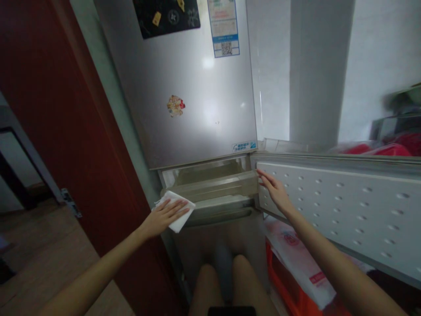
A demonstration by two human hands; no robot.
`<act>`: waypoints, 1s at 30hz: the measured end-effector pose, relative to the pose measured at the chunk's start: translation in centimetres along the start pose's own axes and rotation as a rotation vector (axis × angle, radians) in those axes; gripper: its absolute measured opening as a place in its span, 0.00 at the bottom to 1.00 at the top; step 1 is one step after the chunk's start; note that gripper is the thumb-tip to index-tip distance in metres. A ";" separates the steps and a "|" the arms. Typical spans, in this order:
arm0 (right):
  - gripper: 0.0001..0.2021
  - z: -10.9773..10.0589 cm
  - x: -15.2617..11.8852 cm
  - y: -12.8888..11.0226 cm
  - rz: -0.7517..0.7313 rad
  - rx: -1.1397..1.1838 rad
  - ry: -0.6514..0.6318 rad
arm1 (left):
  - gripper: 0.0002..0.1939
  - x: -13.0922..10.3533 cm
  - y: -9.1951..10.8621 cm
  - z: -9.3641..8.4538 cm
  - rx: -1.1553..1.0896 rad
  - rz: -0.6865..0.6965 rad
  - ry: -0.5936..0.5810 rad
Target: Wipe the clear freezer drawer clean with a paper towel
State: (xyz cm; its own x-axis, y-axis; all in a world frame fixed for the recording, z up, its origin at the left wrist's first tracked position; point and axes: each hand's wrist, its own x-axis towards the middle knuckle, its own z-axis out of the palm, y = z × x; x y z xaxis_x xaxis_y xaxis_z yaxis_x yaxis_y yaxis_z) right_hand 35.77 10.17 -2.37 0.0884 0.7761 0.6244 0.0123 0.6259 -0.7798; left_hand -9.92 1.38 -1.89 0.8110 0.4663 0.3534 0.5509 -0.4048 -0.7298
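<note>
A folded white cloth [179, 223] is under the fingers of my left hand [164, 216], held against the left end of the drawer front. The translucent drawer [217, 186] is pulled partly out of the fridge's middle compartment. At its right end is my right hand [274, 188], fingers stretched out and slightly bent, with the fingertips by the drawer's corner and the door hinge side. Whether they touch the drawer or the door I cannot tell. The compartment door [329, 197] is swung wide to the right, showing its white dimpled inner face.
The silver upper fridge door [200, 87] is closed, with stickers on it. A lower fridge door [226, 241] is below the drawer. On the left stands a red-brown wooden door [75, 109]. An orange-red crate [284, 281] and a white plastic bag [302, 259] sit under the open door.
</note>
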 end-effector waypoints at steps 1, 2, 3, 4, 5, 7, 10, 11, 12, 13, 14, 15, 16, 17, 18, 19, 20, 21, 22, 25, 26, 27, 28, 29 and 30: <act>0.24 -0.1 0.0 0.1 -0.004 -0.011 -0.009 | 0.25 -0.8 -0.3 0.2 -0.002 -0.011 0.006; 0.24 -0.1 0.0 0.2 -0.007 -0.021 -0.014 | 0.25 -1.3 -0.5 0.4 -0.003 -0.019 0.012; 0.23 -0.1 0.0 0.3 -0.010 -0.030 -0.017 | 0.25 -1.5 -0.5 0.6 -0.004 -0.023 0.017; 0.23 -0.2 0.0 0.4 -0.011 -0.037 -0.017 | 0.25 -1.4 -0.5 0.7 -0.003 -0.024 0.024; 0.23 -0.1 -0.1 0.4 -0.013 -0.044 -0.017 | 0.25 -1.0 -0.3 0.8 -0.001 -0.023 0.031; 0.23 -0.1 -0.1 0.5 -0.015 -0.054 -0.017 | 0.25 0.6 0.4 0.9 -0.003 -0.020 0.049; 0.24 -0.2 0.0 0.6 -0.015 -0.059 -0.020 | 0.24 4.2 2.0 0.7 -0.012 -0.014 0.090; 0.24 -0.2 0.0 0.6 -0.014 -0.061 -0.020 | 0.24 5.7 2.7 0.6 -0.013 -0.006 0.108; 0.24 -0.2 0.1 0.6 -0.011 -0.062 -0.021 | 0.24 7.2 3.3 0.5 -0.012 -0.004 0.129; 0.24 -0.2 0.1 0.5 -0.009 -0.064 -0.022 | 0.25 8.9 4.0 0.4 -0.017 0.010 0.142; 0.24 -0.2 0.2 0.4 -0.006 -0.065 -0.023 | 0.25 10.5 4.7 0.2 -0.023 0.027 0.170; 0.24 -0.2 0.3 0.2 -0.005 -0.067 -0.024 | 0.25 12.2 5.4 0.1 -0.030 0.030 0.189; 0.24 -0.2 0.3 0.0 -0.004 -0.069 -0.025 | 0.25 13.9 6.2 -0.1 -0.041 0.029 0.212; 0.24 -0.3 0.4 -0.2 -0.004 -0.072 -0.028 | 0.25 15.5 6.9 -0.2 -0.050 0.037 0.218; 0.23 -0.3 0.5 -0.4 -0.004 -0.078 -0.032 | 0.26 17.1 7.5 -0.3 -0.058 0.047 0.223; 0.23 -0.4 0.6 -0.7 -0.005 -0.085 -0.036 | 0.25 18.5 8.1 -0.4 -0.063 0.050 0.235; 0.23 -0.5 0.6 -0.9 -0.005 -0.093 -0.042 | 0.25 19.9 8.7 -0.4 -0.070 0.054 0.251; 0.23 -0.6 0.7 -1.2 -0.007 -0.103 -0.049 | 0.25 21.0 9.2 -0.4 -0.077 0.057 0.262; 0.23 -0.7 0.8 -1.3 -0.009 -0.114 -0.056 | 0.24 22.0 9.7 -0.4 -0.084 0.061 0.273; 0.24 -1.0 1.2 -1.7 -0.025 -0.150 -0.073 | 0.23 24.1 10.5 -0.2 -0.099 0.092 0.289; 0.24 -1.1 1.4 -1.7 -0.033 -0.163 -0.077 | 0.22 24.6 10.7 -0.1 -0.101 0.108 0.296; 0.24 -1.1 1.5 -1.8 -0.041 -0.175 -0.079 | 0.22 25.0 10.8 0.0 -0.103 0.123 0.301; 0.25 -1.1 1.7 -1.8 -0.050 -0.189 -0.081 | 0.22 25.5 10.9 0.1 -0.107 0.135 0.304; 0.25 -1.1 1.8 -1.9 -0.059 -0.205 -0.082 | 0.22 25.9 11.0 0.2 -0.112 0.146 0.305; 0.26 -1.1 1.9 -1.9 -0.070 -0.224 -0.082 | 0.21 26.4 11.2 0.3 -0.119 0.153 0.304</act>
State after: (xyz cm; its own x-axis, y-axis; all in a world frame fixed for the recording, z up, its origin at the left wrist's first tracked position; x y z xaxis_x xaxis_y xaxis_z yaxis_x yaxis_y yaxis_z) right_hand 37.02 10.37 0.31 -0.0013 0.7411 0.6714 0.2372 0.6525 -0.7197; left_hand 17.53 9.42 -0.91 0.8974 0.1455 0.4166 0.4236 -0.5486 -0.7208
